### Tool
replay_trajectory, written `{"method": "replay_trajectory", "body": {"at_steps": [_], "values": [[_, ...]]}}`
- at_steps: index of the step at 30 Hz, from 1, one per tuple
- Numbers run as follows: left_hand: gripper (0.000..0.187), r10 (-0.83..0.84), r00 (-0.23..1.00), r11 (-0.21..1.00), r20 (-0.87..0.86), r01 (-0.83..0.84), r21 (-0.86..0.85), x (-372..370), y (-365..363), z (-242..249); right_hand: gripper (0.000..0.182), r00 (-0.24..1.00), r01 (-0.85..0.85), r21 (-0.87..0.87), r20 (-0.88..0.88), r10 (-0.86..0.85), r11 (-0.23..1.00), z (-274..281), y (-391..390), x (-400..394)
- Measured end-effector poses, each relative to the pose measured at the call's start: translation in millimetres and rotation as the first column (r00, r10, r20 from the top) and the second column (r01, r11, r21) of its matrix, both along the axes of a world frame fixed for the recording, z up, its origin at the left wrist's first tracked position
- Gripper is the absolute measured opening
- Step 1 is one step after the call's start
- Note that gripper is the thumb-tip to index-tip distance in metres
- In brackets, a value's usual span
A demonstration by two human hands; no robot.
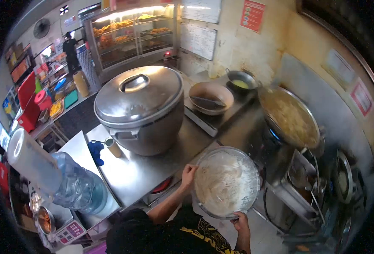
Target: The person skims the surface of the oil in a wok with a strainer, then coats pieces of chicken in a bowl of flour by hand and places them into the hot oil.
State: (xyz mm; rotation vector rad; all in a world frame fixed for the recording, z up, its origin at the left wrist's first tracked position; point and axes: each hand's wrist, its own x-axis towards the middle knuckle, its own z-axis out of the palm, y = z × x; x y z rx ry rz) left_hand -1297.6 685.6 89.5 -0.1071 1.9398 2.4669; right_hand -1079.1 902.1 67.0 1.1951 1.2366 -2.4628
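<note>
A wide round metal basin (pixel 199 199) of white, flour-like powder is held in front of my body. My left hand (pixel 189 176) has its fingers closed on the basin's left rim. At the near right edge, my right hand (pixel 240 222) grips the rim too, its thumb on top. The powder (pixel 225 182) is clumpy and uneven, and some coats the inner wall. Beyond the basin, a wok (pixel 316 122) of bubbling oil with pale frying pieces sits over a blue flame.
A large lidded steel pot (pixel 153 127) stands on the steel counter (pixel 115 169). Behind it are a brown pan (pixel 195 91) and a smaller wok (pixel 254 80). A wire-handled metal rack (pixel 305 186) is at right. A large water bottle (pixel 79 186) is at left. A person (pixel 70 53) stands far back.
</note>
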Motion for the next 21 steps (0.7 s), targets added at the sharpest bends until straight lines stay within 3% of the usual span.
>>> {"method": "replay_trajectory", "body": {"at_steps": [2, 4, 5, 6, 7, 8, 9, 10, 11, 12, 13, 14, 16, 18, 19, 20, 21], "values": [[0.017, -0.031, 0.997, 0.999, 0.073, 0.033, -0.013, 39, -6, -16, 0.025, 0.993, 0.091, -0.063, -0.065, -0.095, 0.994, -33, -7, 48], [0.019, -0.070, 0.985, 0.954, -0.155, 0.020, -0.300, 84, -10, -25, 0.019, 0.990, 0.121, -0.053, -0.066, -0.124, 0.991, -60, -19, 109], [0.018, -0.203, 0.978, 0.876, 0.045, 0.201, -0.439, 102, -9, -13, 0.015, 0.984, 0.172, -0.073, -0.035, -0.175, 0.982, -61, -30, 137], [0.017, -0.488, 0.866, 0.709, 0.111, 0.468, -0.528, 128, -2, -1, 0.012, 0.971, 0.240, -0.086, -0.006, -0.241, 0.967, -67, -35, 170], [0.017, -0.423, 0.901, 0.905, 0.092, 0.415, 0.096, 150, 7, -44, 0.018, 0.990, 0.128, 0.117, -0.069, -0.121, 0.985, -118, -31, 212], [0.018, -0.396, 0.885, 0.916, 0.245, 0.364, 0.166, 182, 17, -29, 0.025, 0.997, 0.016, 0.312, -0.081, 0.010, 0.950, -163, -48, 251], [0.017, -0.463, 0.856, 0.878, 0.230, 0.479, -0.013, 181, 9, -85, 0.025, 0.987, 0.108, 0.459, -0.153, -0.041, 0.882, -158, -79, 290], [0.017, -0.563, 0.791, 0.812, 0.240, 0.583, -0.018, 203, 10, -114, 0.026, 0.978, 0.160, 0.607, -0.205, -0.041, 0.778, -143, -97, 322], [0.017, -0.651, 0.722, 0.739, 0.233, 0.674, -0.023, 217, 13, -134, 0.024, 0.955, 0.290, 0.493, -0.206, -0.214, 0.820, -114, -117, 351], [0.016, -0.722, 0.655, 0.667, 0.222, 0.745, -0.025, 232, 20, -149, 0.024, 0.935, 0.354, 0.494, -0.205, -0.289, 0.794, -113, -139, 380], [0.016, -0.867, 0.498, 0.467, 0.023, 0.828, -0.311, 252, 30, -162, 0.023, 0.886, 0.436, 0.444, -0.060, -0.460, 0.783, -115, -164, 409], [0.016, -0.893, 0.448, 0.416, 0.038, 0.854, -0.312, 263, 33, -151, 0.022, 0.801, 0.513, 0.389, 0.103, -0.590, 0.765, -108, -193, 422], [0.017, -0.884, 0.250, 0.309, 0.395, 0.947, 0.092, 327, 68, -108, 0.022, 0.704, 0.634, 0.503, -0.060, -0.708, 0.588, -94, -226, 468], [0.018, -0.828, 0.124, 0.115, 0.547, 0.992, -0.051, 380, 93, -54, 0.028, 0.676, 0.615, 0.547, 0.007, -0.737, 0.569, -74, -248, 499], [0.019, -0.833, 0.026, 0.087, 0.553, 0.993, 0.084, 404, 107, -47, 0.030, 0.456, 0.812, 0.377, 0.067, -0.887, 0.446, -45, -254, 505], [0.020, -0.832, -0.072, 0.056, 0.550, 0.976, 0.212, 426, 117, -42, 0.033, 0.209, 0.948, 0.208, 0.161, -0.964, 0.240, -29, -264, 513], [0.020, -0.821, -0.134, -0.001, 0.555, 0.972, 0.233, 421, 132, -34, 0.026, 0.156, 0.930, 0.336, 0.003, -0.988, 0.148, -40, -270, 509]]}}
